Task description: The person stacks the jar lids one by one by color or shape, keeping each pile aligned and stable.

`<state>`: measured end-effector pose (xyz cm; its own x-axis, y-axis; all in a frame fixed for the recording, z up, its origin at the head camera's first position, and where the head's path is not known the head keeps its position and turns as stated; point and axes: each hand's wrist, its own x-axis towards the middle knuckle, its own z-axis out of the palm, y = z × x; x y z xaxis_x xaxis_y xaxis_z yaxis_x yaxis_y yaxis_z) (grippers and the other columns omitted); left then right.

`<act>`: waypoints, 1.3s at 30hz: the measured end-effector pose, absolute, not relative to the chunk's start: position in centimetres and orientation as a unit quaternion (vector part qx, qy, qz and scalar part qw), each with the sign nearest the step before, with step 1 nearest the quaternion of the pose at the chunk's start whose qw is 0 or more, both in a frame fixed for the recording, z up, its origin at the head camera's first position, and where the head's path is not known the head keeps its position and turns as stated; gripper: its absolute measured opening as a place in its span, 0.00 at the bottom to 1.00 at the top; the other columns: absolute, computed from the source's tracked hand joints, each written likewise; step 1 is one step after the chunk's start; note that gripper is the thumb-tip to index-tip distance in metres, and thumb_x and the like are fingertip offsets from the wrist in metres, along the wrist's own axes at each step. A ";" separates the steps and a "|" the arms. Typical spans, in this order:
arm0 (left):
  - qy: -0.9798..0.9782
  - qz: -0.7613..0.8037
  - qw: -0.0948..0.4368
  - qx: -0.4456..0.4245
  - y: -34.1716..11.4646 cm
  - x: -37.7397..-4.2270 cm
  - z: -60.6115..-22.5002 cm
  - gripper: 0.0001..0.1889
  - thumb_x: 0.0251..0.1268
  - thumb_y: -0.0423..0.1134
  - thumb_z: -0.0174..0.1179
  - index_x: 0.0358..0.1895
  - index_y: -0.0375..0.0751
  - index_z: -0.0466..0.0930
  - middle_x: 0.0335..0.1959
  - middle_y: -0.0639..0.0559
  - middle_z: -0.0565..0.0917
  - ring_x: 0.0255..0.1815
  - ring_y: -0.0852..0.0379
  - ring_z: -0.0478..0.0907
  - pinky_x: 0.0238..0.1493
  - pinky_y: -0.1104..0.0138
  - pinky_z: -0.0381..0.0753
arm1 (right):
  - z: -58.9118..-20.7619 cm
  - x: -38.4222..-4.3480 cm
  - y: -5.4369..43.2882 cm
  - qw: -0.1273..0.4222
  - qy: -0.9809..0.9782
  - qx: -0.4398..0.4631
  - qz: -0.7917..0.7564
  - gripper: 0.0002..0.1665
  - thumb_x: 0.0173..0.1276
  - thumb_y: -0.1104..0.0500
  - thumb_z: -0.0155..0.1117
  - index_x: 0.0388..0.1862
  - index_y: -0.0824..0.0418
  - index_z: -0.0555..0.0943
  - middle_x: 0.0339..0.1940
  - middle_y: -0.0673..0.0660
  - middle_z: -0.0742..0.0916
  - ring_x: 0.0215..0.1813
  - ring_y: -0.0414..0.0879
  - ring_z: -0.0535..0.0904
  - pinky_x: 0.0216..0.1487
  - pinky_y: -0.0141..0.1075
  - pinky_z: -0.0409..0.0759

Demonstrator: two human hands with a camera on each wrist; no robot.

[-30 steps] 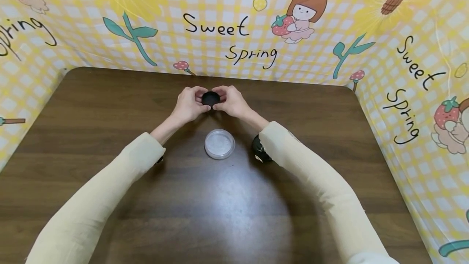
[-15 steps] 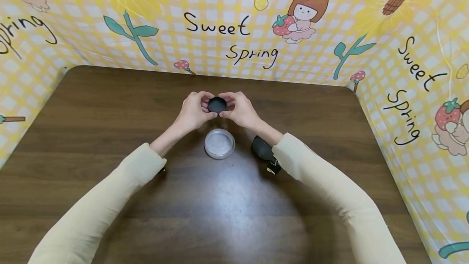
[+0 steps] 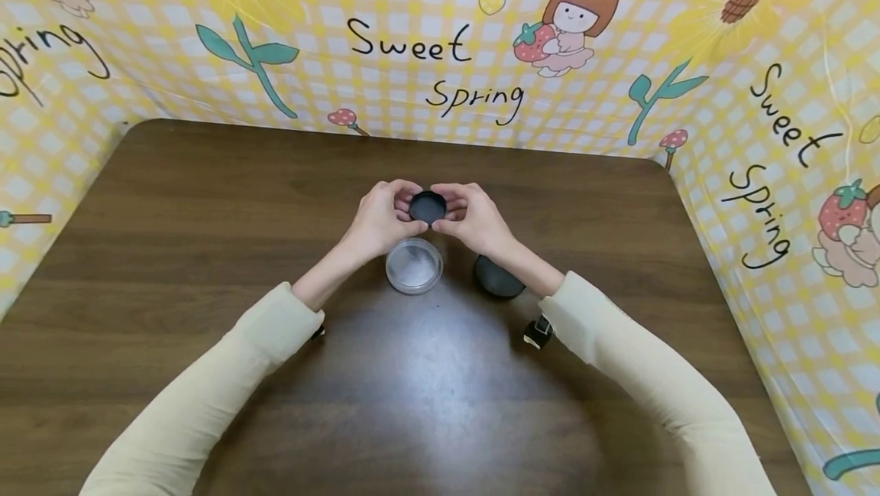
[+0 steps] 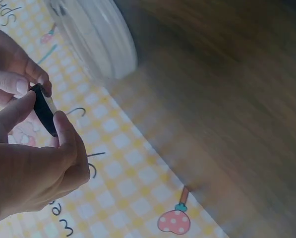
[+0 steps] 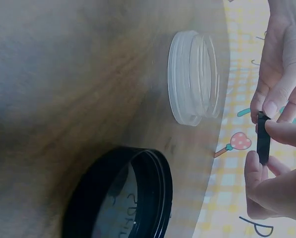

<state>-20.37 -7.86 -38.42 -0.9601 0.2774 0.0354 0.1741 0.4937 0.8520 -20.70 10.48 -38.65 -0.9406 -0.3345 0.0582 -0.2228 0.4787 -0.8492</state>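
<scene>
Two hands meet above the middle of a dark brown wooden table (image 3: 206, 198), both grasping one small black round disc (image 3: 428, 207) between them. The left hand (image 3: 381, 219) pinches the disc's left edge with thumb and fingertips curled around it, and the right hand (image 3: 477, 219) pinches the right edge in the same way. The disc is held in the air, flat face toward the head camera; the wrist views show it edge-on as a thin black piece caught between the fingertips of both hands. Just below the hands, a clear, shallow round plastic jar (image 3: 413, 266) stands on the table, open at the top, with a pale whitish inside. Just beside it on the right lies a black round lid (image 3: 498, 277), partly hidden under the right wrist; the right wrist view shows it lying with its hollow side up and a glossy interior. Both arms wear pale cream sleeves (image 3: 206, 397) reaching to the wrists. A yellow and white checked backdrop (image 3: 619, 98) encloses the table on three sides, printed with sunflowers, a cartoon girl holding a strawberry, small mushrooms and the words "Sweet Spring".
</scene>
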 end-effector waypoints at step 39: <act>0.857 0.470 0.086 0.191 0.0 -16.3 -39.9 0.23 0.53 0.26 0.69 0.55 0.29 0.76 0.45 0.40 0.76 0.44 0.50 0.77 0.45 0.69 0.78 | -40.2 -15.2 19.0 0.074 0.859 -0.120 -0.492 0.30 0.55 0.72 0.72 0.59 0.70 0.77 0.49 0.67 0.76 0.46 0.55 0.78 0.50 0.45 0.78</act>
<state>-16.29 -0.05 -39.92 -0.9120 0.4090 0.0318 0.2467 0.4850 0.8390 -15.20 18.99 -40.25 -0.9601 -0.2794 -0.0083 -0.1340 0.4860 -0.8636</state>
